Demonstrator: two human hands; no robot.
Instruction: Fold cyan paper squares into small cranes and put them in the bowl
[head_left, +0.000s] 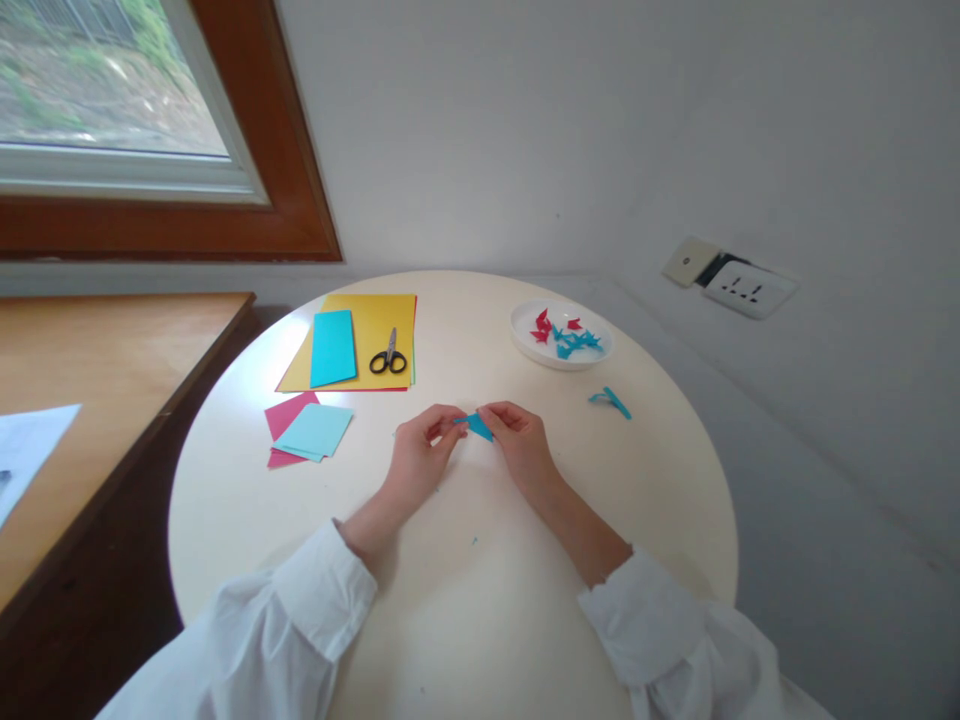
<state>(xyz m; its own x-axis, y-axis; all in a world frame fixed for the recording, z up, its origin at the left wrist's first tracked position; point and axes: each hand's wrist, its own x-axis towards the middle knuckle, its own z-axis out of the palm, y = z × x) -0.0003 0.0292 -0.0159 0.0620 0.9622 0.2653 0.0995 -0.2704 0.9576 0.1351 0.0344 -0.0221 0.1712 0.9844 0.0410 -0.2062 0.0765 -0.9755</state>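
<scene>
Near the centre of the frame, the left hand and right hand pinched a small folded blue paper between them, over the desk. Uneven pulling might have torn it or skewed a crease; a loosened pinch could have let folds spring open.

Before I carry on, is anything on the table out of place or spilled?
Slightly: blue strips lie loose outside the white dish, and a tiny blue scrap sits alone nearer the camera. Both look like stray offcuts.
</scene>
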